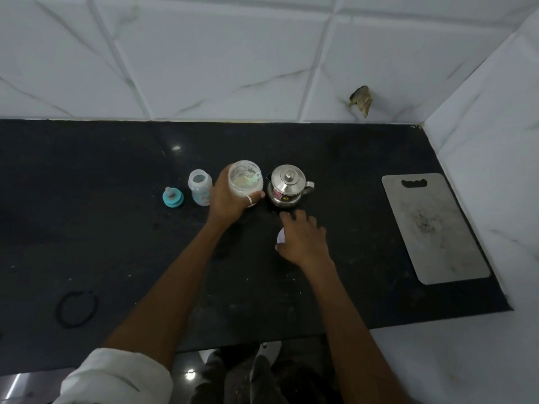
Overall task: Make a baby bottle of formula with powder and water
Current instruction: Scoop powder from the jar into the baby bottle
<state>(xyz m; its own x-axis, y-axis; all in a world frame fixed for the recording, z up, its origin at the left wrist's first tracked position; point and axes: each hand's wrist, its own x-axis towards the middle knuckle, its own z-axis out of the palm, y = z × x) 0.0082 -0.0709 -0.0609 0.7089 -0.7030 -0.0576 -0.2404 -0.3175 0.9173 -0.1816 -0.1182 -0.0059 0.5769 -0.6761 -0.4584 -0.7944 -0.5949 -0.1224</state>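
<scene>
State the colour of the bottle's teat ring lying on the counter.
The teat ring is teal, seen in the head view.

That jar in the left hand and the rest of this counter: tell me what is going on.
A person is making formula on a black counter. The left hand grips an open powder jar with a scoop inside. The right hand rests on a white lid lying on the counter, just in front of a lidded steel kettle. The baby bottle stands open beside its teal teat cap. I cannot tell whether anything is in the bottle yet.
</scene>
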